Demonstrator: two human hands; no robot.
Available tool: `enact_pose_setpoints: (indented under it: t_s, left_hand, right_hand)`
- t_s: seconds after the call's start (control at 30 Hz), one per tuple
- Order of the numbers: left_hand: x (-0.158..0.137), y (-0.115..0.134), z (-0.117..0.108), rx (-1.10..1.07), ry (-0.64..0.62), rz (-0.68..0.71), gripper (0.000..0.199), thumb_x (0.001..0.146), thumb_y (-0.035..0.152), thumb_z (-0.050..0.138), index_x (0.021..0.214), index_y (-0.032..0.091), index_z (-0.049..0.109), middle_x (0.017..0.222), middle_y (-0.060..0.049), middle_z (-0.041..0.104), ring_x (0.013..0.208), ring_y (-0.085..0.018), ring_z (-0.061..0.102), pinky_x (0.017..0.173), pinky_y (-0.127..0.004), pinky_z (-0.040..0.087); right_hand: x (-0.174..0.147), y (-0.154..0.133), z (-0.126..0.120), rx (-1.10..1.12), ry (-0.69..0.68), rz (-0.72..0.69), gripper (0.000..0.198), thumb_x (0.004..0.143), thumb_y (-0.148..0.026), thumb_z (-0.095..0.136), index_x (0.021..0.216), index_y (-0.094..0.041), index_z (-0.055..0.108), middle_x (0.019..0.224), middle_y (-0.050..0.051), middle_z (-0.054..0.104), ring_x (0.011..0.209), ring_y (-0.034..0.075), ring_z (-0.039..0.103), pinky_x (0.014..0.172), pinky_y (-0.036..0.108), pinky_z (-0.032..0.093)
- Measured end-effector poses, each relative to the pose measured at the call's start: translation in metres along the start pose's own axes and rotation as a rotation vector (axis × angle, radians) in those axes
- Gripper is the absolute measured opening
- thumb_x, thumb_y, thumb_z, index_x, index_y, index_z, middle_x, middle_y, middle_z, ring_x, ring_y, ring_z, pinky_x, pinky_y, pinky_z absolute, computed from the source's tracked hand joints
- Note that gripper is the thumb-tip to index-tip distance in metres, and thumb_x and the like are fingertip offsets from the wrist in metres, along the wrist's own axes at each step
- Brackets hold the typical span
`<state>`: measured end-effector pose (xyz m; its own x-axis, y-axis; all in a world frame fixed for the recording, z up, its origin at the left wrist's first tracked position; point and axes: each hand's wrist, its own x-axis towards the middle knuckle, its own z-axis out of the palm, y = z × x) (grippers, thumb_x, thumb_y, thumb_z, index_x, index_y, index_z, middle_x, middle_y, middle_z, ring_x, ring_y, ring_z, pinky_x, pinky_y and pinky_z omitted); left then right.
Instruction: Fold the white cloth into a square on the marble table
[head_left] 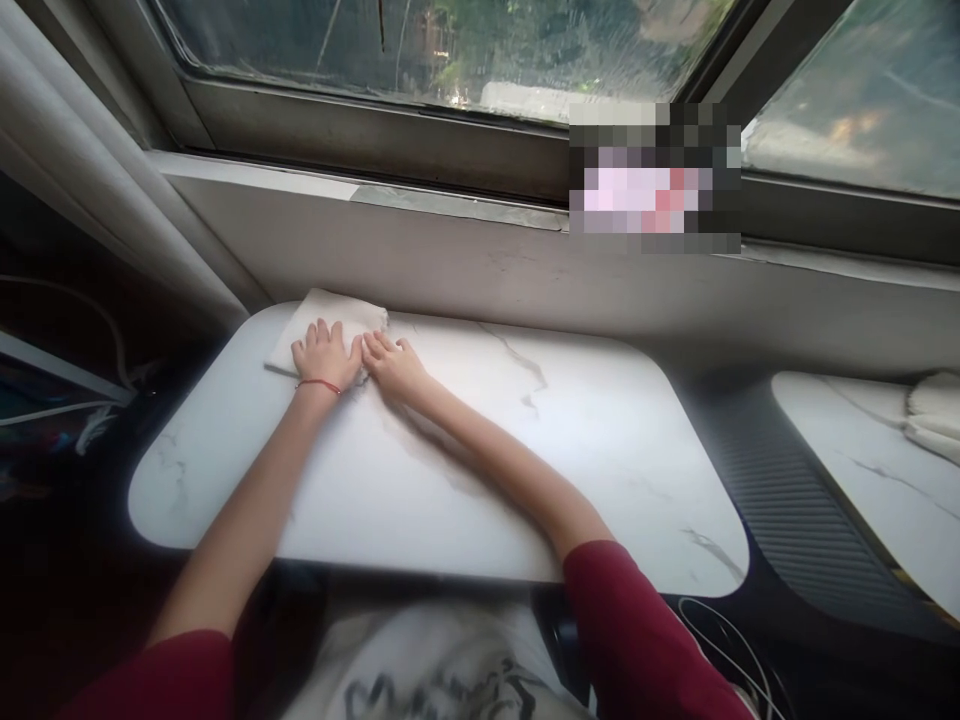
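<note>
A folded white cloth [304, 318] lies flat near the far left corner of the white marbled tabletop [600, 440], its frayed edge facing right. On top of it rests my left hand [328, 356], palm down with the fingers spread; a red string bracelet circles the wrist. Beside it my right hand [396, 366] touches the cloth's right edge, fingers stretched out and close to the left thumb. Neither hand grips the cloth. The part of the cloth under the palms is hidden.
Behind the table run a wall and a window sill [255, 178], with a blurred-out patch on it. A curtain [90, 150] hangs at left. To the right stands a second marbled tabletop [870, 450] with a pale cloth item [937, 415]. A white cable [739, 640] loops at lower right.
</note>
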<state>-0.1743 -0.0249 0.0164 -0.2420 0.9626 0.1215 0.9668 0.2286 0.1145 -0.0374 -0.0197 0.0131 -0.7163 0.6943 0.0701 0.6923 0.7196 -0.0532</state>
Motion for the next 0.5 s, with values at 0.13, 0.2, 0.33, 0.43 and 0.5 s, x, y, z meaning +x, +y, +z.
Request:
enact_pose_setpoints:
  t_s: [0.13,0.2,0.33,0.43,0.5]
  left_hand:
    - [0.003,-0.006,-0.004,0.014,-0.027,-0.106,0.066,0.098,0.043,0.028,0.150,0.007,0.044,0.161,-0.025,0.033,0.150,-0.036,0.030,0.115,-0.058,0.027]
    - [0.006,-0.012,-0.006,0.022,-0.038,-0.137,0.065,0.098,0.043,0.028,0.151,0.009,0.044,0.161,-0.025,0.033,0.150,-0.036,0.030,0.115,-0.058,0.027]
    - [0.011,-0.023,-0.006,0.042,-0.034,-0.149,0.067,0.097,0.045,0.028,0.150,0.006,0.044,0.159,-0.028,0.035,0.148,-0.040,0.033,0.113,-0.060,0.029]
    - [0.014,-0.027,-0.006,0.070,-0.019,-0.173,0.070,0.097,0.048,0.028,0.149,0.003,0.045,0.157,-0.030,0.037,0.146,-0.042,0.035,0.111,-0.060,0.030]
    - [0.015,-0.027,-0.011,0.107,-0.026,-0.203,0.072,0.097,0.048,0.029,0.145,-0.002,0.048,0.153,-0.033,0.041,0.144,-0.043,0.036,0.110,-0.058,0.031]
  right_hand:
    - [0.018,-0.009,-0.006,-0.012,-0.064,0.018,0.058,0.097,-0.010,0.031,0.155,-0.006,0.036,0.166,0.019,0.025,0.153,0.030,0.026,0.114,0.053,0.035]
    - [0.025,-0.013,-0.008,-0.009,-0.095,0.025,0.060,0.097,-0.010,0.032,0.156,-0.006,0.034,0.166,0.019,0.023,0.154,0.030,0.025,0.114,0.056,0.034]
    - [0.037,-0.018,-0.009,-0.015,-0.143,0.018,0.062,0.097,-0.011,0.033,0.158,-0.006,0.027,0.168,0.018,0.019,0.155,0.029,0.021,0.116,0.057,0.032]
    - [0.043,-0.021,-0.010,-0.013,-0.165,0.005,0.065,0.096,-0.012,0.036,0.159,-0.006,0.024,0.169,0.016,0.016,0.155,0.030,0.020,0.116,0.057,0.033]
    - [0.046,-0.023,-0.010,0.007,-0.165,-0.010,0.067,0.093,-0.011,0.039,0.159,-0.007,0.026,0.169,0.016,0.017,0.155,0.031,0.020,0.115,0.058,0.033]
